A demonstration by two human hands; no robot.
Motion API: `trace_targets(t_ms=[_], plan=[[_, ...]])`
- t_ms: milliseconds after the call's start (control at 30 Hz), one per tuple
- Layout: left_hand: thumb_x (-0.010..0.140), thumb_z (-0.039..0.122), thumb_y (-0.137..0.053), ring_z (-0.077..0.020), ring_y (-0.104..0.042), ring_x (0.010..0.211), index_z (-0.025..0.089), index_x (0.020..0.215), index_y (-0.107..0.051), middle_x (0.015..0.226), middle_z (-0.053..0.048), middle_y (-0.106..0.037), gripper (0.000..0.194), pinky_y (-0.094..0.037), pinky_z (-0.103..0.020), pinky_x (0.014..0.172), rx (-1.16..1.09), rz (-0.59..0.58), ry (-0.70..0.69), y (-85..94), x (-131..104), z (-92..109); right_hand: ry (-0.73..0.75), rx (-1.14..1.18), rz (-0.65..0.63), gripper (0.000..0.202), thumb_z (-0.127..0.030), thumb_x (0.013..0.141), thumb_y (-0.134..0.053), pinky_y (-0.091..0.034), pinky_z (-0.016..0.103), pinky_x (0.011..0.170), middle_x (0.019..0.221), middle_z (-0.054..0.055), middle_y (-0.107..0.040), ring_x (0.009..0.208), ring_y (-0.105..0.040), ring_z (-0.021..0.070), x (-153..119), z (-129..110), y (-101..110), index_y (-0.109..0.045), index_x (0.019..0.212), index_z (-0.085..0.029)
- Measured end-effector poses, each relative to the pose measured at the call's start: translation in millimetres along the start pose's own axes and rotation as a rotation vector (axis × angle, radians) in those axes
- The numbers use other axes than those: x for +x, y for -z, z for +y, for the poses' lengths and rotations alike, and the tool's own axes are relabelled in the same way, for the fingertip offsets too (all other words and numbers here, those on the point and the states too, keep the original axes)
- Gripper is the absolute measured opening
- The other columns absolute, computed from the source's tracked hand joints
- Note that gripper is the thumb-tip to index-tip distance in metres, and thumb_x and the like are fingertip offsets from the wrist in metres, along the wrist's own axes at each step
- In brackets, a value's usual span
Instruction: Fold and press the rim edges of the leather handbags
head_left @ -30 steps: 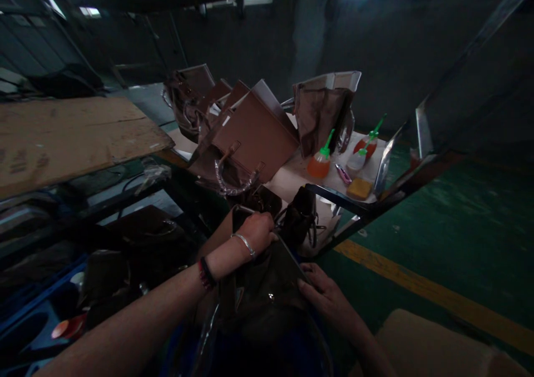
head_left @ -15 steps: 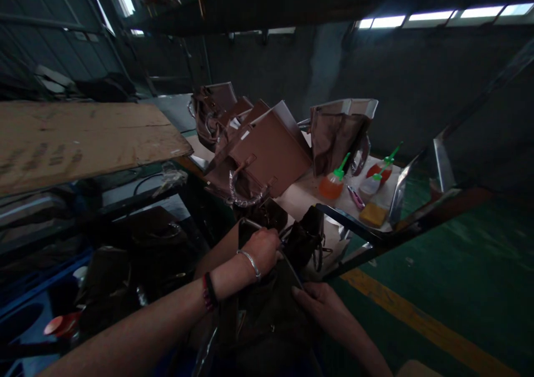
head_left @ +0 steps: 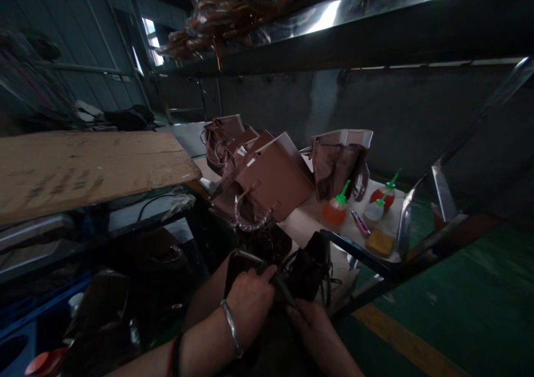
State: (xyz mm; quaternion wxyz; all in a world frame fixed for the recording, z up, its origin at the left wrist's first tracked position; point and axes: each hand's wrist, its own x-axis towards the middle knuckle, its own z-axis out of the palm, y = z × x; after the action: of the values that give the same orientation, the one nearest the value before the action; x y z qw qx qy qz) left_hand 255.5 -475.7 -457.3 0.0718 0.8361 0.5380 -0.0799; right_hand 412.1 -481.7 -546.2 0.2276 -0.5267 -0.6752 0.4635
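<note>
A brown handbag stands low in front of me with its dark opening facing up. My left hand, a silver bangle on its wrist, reaches over the opening, its fingers bent on the dark edge of the bag. On the right side, my right hand pinches the same edge between thumb and fingers. The left fingertips are partly hidden, and the bag's lower part is lost in shadow. Just beyond the hands, dark handbag parts lie at the near end of the bench.
Several brown handbags lean together on the paper-covered bench; another bag stands behind. Green-tipped squeeze bottles, a pink cutter and a yellow sponge are at right. Cardboard covers the left table. A metal shelf hangs overhead.
The view has tilted upward, so the bench sits lower in it. My left hand's fingers have loosened from a tight fist and lie straighter, and both hands remain at the bag's edge.
</note>
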Motion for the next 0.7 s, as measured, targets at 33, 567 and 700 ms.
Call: trace_targets(t_ms=[33, 567, 700], plan=[[0.074, 0.012, -0.042, -0.0250, -0.052, 0.084, 0.014, 0.081, -0.064, 0.119, -0.006, -0.048, 0.023, -0.045, -0.035, 0.064, 0.012, 0.003, -0.005, 3.6, -4, -3, 0.010, -0.005, -0.012, 0.038, -0.044, 0.077, -0.037, -0.037, 0.022, 0.055, 0.065, 0.004, -0.058, 0.062, -0.050, 0.0153, -1, -3, -1, -0.058, 0.069, -0.013], [0.076, 0.020, -0.046, -0.0175, -0.056, 0.075, 0.018, 0.073, -0.057, 0.074, -0.002, -0.063, 0.011, -0.037, -0.032, 0.075, -0.162, 0.143, 0.070, 5.8, -27, -34, 0.035, -0.121, -0.096, 0.044, -0.048, 0.080, -0.030, -0.038, 0.025, 0.058, 0.069, 0.006, -0.059, 0.065, -0.053, 0.0176, -11, -20, -8, -0.055, 0.072, -0.013], [0.076, 0.031, -0.052, -0.0200, -0.053, 0.077, 0.018, 0.070, -0.059, 0.075, -0.004, -0.060, 0.015, -0.036, -0.034, 0.073, -0.095, 0.194, 0.064, 4.5, -22, -43, 0.038, -0.096, -0.116, 0.041, -0.047, 0.080, -0.031, -0.038, 0.025, 0.059, 0.070, 0.006, -0.060, 0.067, -0.053, 0.0185, -13, -25, -7, -0.054, 0.072, -0.014]])
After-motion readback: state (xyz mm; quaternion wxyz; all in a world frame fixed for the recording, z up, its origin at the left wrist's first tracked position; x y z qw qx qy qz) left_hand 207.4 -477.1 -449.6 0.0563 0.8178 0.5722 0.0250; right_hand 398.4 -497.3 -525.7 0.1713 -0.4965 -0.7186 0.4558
